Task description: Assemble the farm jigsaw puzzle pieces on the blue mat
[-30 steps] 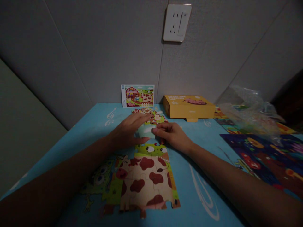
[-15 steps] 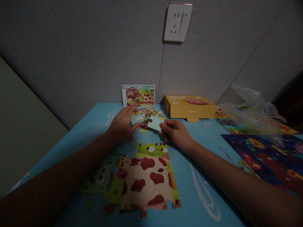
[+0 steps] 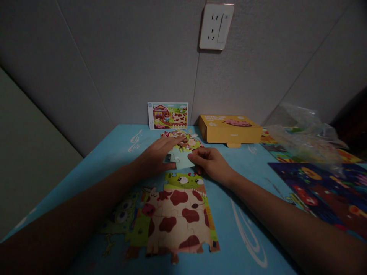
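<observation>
Just beyond the partly joined cow puzzle [image 3: 180, 214], both hands meet over pale blue-green puzzle pieces. My right hand [image 3: 210, 162] pinches the edge of one pale piece [image 3: 184, 160]. My left hand [image 3: 156, 154] is closed around the left side of another pale piece [image 3: 173, 156], its thumb below and its fingers above. The two pieces touch or overlap; whether they interlock cannot be told. Behind the hands lies a pile of loose puzzle pieces [image 3: 189, 141], partly covered by my left fingers.
A farm picture card [image 3: 169, 116] leans on the wall. Right of it lies a yellow box [image 3: 233, 133] with its flap towards me. Clear plastic bags [image 3: 309, 141] and a dark blue picture puzzle [image 3: 323, 191] are at the right.
Both hands have brought the pale pieces together and slightly nearer to the cow puzzle. My left hand has moved right and its fingers have closed in. More of the pile shows.
</observation>
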Action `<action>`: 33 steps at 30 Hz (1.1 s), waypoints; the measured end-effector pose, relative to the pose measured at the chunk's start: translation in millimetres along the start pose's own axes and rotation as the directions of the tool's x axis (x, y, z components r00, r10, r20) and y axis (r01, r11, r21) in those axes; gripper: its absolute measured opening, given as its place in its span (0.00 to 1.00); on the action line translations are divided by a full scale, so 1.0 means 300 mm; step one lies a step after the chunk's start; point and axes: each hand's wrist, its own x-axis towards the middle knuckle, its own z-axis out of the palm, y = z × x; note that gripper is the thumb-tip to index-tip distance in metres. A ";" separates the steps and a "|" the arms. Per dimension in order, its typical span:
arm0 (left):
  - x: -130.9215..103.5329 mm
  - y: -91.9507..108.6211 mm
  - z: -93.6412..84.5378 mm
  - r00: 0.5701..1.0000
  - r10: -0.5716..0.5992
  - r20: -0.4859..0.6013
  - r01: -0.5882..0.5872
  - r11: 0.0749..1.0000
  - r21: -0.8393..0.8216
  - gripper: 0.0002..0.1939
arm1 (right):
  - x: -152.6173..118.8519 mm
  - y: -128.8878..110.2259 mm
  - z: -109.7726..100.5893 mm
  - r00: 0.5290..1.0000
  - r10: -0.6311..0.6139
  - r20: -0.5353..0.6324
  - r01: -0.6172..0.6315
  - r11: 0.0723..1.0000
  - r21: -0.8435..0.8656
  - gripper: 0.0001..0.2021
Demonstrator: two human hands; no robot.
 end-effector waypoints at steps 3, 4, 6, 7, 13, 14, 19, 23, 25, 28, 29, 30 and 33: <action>-0.001 -0.032 0.005 0.989 -0.143 -0.038 0.146 0.986 0.079 0.40 | 0.010 0.012 -0.002 0.991 0.032 -0.133 -0.022 0.997 0.077 0.19; -0.001 -0.041 0.006 0.977 -0.211 -0.036 0.214 0.970 0.112 0.39 | 0.014 0.016 -0.003 0.983 0.041 -0.178 -0.023 0.994 0.104 0.19; -0.001 -0.052 0.006 0.938 -0.347 0.000 0.342 0.924 0.170 0.32 | 0.020 0.020 -0.006 0.967 0.062 -0.247 -0.025 0.989 0.148 0.19; -0.001 -0.054 0.005 0.917 -0.398 0.032 0.386 0.903 0.189 0.29 | 0.022 0.022 -0.008 0.959 0.070 -0.273 -0.026 0.987 0.161 0.19; 0.007 -0.035 -0.010 0.870 -0.473 0.136 0.447 0.875 0.184 0.25 | 0.026 0.025 -0.017 0.940 0.145 -0.308 -0.055 0.958 0.281 0.18; 0.008 -0.032 -0.012 0.871 -0.470 0.144 0.444 0.878 0.180 0.26 | 0.027 0.023 -0.017 0.942 0.160 -0.294 -0.069 0.952 0.297 0.17; 0.006 -0.035 -0.010 0.881 -0.447 0.155 0.424 0.891 0.161 0.27 | 0.029 0.004 -0.012 0.940 0.216 -0.266 -0.112 0.928 0.356 0.12; 0.003 -0.039 -0.009 0.881 -0.455 0.134 0.432 0.886 0.166 0.26 | 0.031 -0.005 -0.009 0.939 0.230 -0.254 -0.122 0.918 0.378 0.06; 0.004 -0.035 -0.011 0.876 -0.463 0.133 0.441 0.882 0.164 0.24 | 0.031 -0.004 -0.010 0.946 0.221 -0.239 -0.124 0.923 0.365 0.06; 0.005 -0.027 -0.013 0.886 -0.445 0.129 0.425 0.891 0.158 0.24 | 0.030 0.002 -0.010 0.956 0.193 -0.220 -0.113 0.937 0.332 0.07; 0.005 -0.025 -0.012 0.892 -0.434 0.130 0.413 0.897 0.157 0.25 | 0.030 0.003 -0.010 0.959 0.183 -0.216 -0.107 0.941 0.321 0.07; 0.004 -0.025 -0.011 0.895 -0.425 0.135 0.404 0.901 0.158 0.27 | 0.030 0.005 -0.009 0.961 0.176 -0.215 -0.104 0.945 0.311 0.07; 0.001 -0.028 -0.006 0.894 -0.419 0.159 0.395 0.904 0.163 0.31 | 0.029 0.009 -0.008 0.962 0.168 -0.216 -0.104 0.954 0.282 0.08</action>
